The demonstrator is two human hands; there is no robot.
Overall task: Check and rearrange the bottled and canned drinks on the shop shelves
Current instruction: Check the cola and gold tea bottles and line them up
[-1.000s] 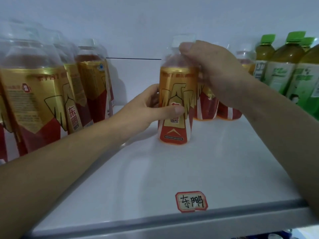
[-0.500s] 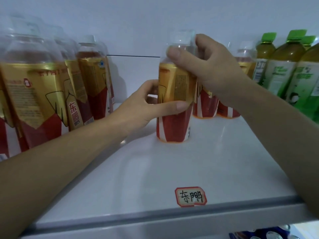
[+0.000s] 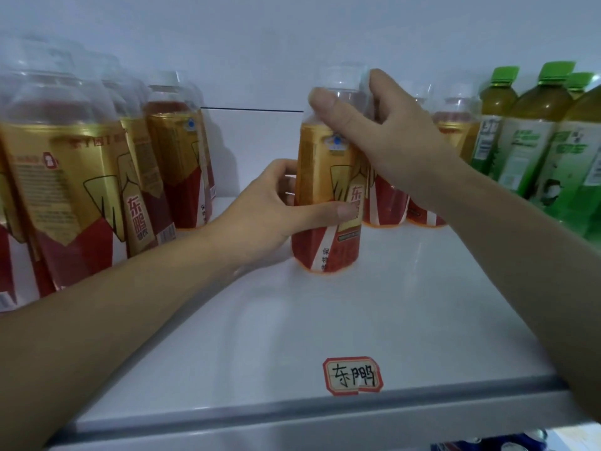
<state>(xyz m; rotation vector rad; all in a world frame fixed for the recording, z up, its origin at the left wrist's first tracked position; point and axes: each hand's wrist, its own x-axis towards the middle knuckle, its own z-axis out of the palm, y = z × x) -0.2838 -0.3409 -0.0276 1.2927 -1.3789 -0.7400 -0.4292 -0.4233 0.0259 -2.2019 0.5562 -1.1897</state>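
Shelf, white, head view: the shelf (image 3: 227,336) is seen from the front and slightly above, with a red-edged handwritten tag (image 3: 353,375) stuck near its front lip.

Item held: one Dongpeng drink bottle (image 3: 320,164), with a gold-and-red label, a clear shoulder and a pale cap, is stood base-down at mid-depth, well back from the tag. Its middle is clamped by the left grip (image 3: 270,206), with the thumb laid across the label front and the fingers wrapped behind. Its clear shoulder, just under the cap, is clamped by the right grip (image 3: 390,138), with the thumb in front and the fingers curled at the right side.

Other stock: matching bottles (image 3: 81,177) are ranged along the left side, apart from the held one. Two rear bottles (image 3: 387,203) are stood just behind it, partly hidden by the right wrist. Green-capped tea bottles (image 3: 533,131) are grouped at far right. Blurred can tops (image 3: 507,445) are glimpsed below the front edge.
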